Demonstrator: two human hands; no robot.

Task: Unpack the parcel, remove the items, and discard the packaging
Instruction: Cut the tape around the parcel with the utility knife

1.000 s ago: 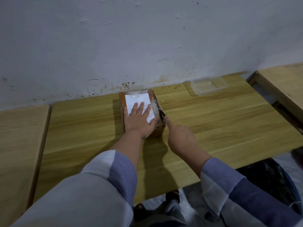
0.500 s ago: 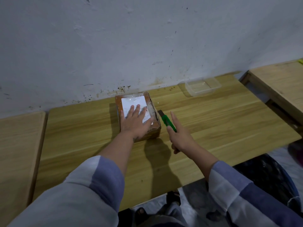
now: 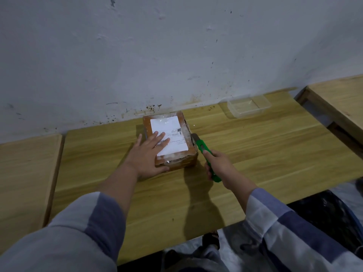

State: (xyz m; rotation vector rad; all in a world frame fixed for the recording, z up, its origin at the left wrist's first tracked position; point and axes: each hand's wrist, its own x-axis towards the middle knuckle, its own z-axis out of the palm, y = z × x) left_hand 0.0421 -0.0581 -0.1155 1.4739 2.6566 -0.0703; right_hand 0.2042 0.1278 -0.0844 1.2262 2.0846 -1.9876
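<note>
A small brown cardboard parcel [image 3: 174, 163] wrapped in clear tape, with a white shipping label on top, lies on the wooden table [image 3: 255, 154] near the wall. My left hand [image 3: 146, 156] lies flat across the parcel's near left corner, fingers straight over the label. My right hand [image 3: 221, 166] grips a green utility knife [image 3: 205, 152]. The knife's short blade points at the parcel's right side edge and looks to be touching it.
A clear plastic container [image 3: 248, 106] stands at the back right of the table by the wall. Separate wooden tabletops adjoin on the left [image 3: 25, 173] and right [image 3: 337, 103]. A dark bin [image 3: 330, 211] sits on the floor below the table's right front edge.
My right hand has drawn the green knife back along the parcel's right side toward me. My left hand has slid from the top's middle to the near left corner.
</note>
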